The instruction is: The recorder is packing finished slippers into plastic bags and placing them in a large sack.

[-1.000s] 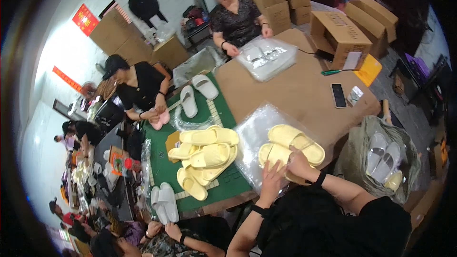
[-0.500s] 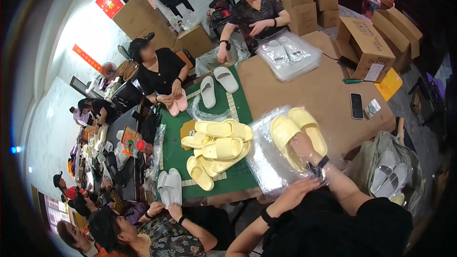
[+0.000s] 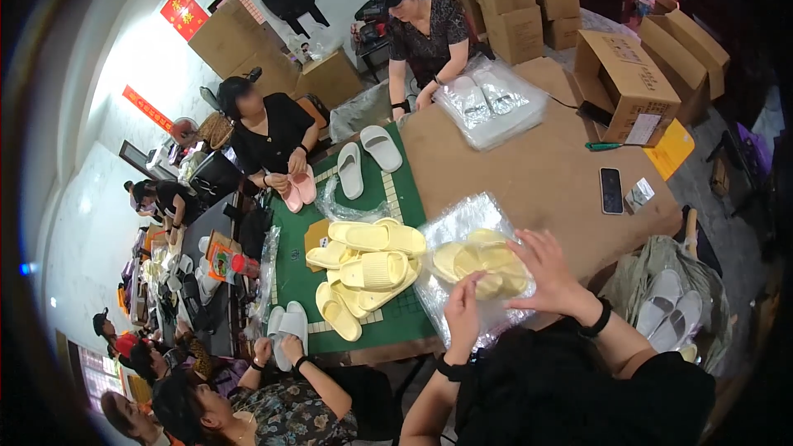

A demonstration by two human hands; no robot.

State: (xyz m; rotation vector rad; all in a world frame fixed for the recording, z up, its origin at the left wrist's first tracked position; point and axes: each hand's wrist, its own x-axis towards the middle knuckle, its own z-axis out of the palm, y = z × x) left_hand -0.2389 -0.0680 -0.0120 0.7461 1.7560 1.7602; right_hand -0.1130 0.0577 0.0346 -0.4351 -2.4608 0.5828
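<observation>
A pair of pale yellow slippers [image 3: 483, 264] lies inside a clear plastic bag [image 3: 442, 297] at the near edge of the table, on a stack of the same film. My left hand [image 3: 464, 314] pinches the bag's near side between thumb and fingers. With fingers apart and curved, my right hand [image 3: 549, 274] grips the bag at its right end, beside the slippers. Left of the bag, several loose yellow slippers [image 3: 376, 271] are heaped on a green mat [image 3: 289, 281].
Grey slippers [image 3: 380, 149] lie at the mat's far end. A co-worker's hands hold pink slippers [image 3: 297, 190]; another's hold white ones [image 3: 287, 330]. Bagged slippers [image 3: 491, 103] lie on a film stack. A phone [image 3: 611, 190] and an open carton [image 3: 628, 87] stand right.
My right hand has come out of the bag, leaving the yellow slippers inside, and now grips its right end. My left hand has moved up and left to the bag's near side.
</observation>
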